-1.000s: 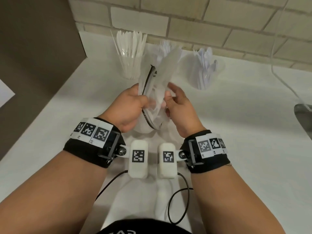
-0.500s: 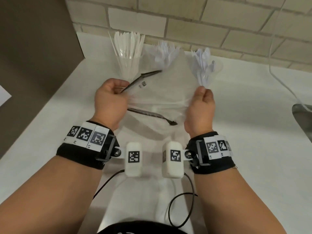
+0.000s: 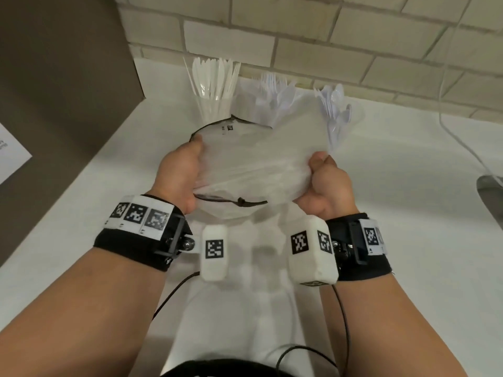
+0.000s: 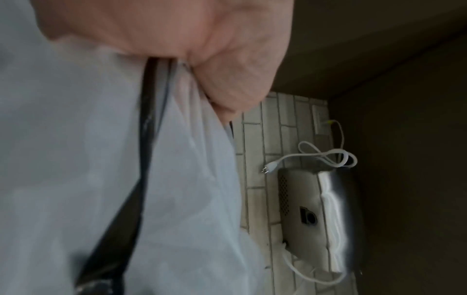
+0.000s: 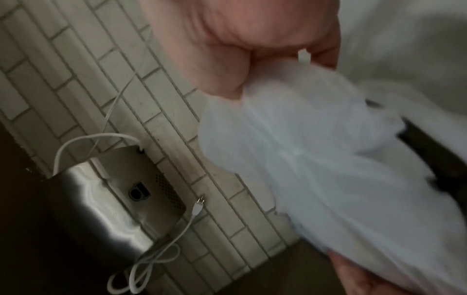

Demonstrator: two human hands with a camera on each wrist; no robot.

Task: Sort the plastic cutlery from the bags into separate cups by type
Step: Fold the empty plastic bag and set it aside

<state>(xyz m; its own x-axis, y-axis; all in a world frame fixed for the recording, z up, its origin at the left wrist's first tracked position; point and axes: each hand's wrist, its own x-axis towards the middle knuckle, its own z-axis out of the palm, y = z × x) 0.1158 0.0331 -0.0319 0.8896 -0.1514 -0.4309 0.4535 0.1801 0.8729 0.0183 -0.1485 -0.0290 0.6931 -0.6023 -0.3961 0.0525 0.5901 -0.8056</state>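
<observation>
A translucent plastic bag (image 3: 255,161) with a black zip edge is stretched between my hands above the white counter. My left hand (image 3: 179,172) grips its left side near the zip strip (image 4: 147,123). My right hand (image 3: 325,183) bunches its right side (image 5: 290,143) in curled fingers. No cutlery shows inside the bag. Behind it stand three clear cups: knives (image 3: 215,85) at the left, forks (image 3: 275,91) in the middle partly hidden by the bag, spoons (image 3: 336,110) at the right.
A tiled wall (image 3: 326,36) runs behind the cups. A brown panel (image 3: 62,77) borders the counter on the left. A steel appliance (image 3: 490,194) sits at the right edge, with a white cord (image 3: 457,137) trailing to it. White paper (image 3: 11,153) lies far left.
My hands have spread the bag wider and turned it flatter, and both now sit lower on its sides. The right hand has bunched more of the plastic.
</observation>
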